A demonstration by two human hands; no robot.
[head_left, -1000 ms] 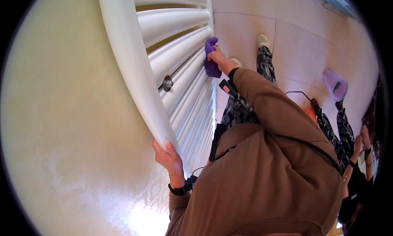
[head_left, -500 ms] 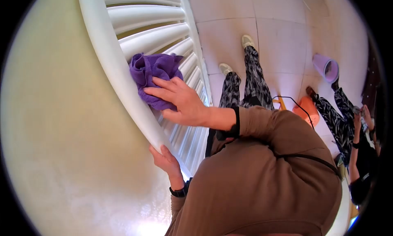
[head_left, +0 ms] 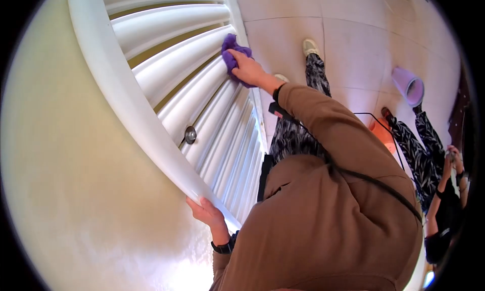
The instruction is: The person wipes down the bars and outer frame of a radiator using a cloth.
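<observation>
A purple cloth (head_left: 237, 61) is bunched in my right hand (head_left: 248, 68), which presses it against the far ends of the white slats (head_left: 177, 63), by the inner frame edge. Lower left, my left hand (head_left: 208, 213) wraps round the curved white rail (head_left: 118, 104); a dark band circles that wrist. Some of its fingers are hidden behind the rail. A small round metal fitting (head_left: 190, 135) sits among the slats, between my two hands.
A pale wall (head_left: 55, 154) borders the rail at left. On the tiled floor (head_left: 353, 43) are a purple bin (head_left: 408, 86) and an orange object (head_left: 382, 134). Another person in patterned trousers (head_left: 411, 144) is at the right, hands together round something I cannot make out.
My right hand and the cloth have moved up and right, from beside the curved rail to the slats' far ends. The round fitting now shows. My left hand still grips the rail.
</observation>
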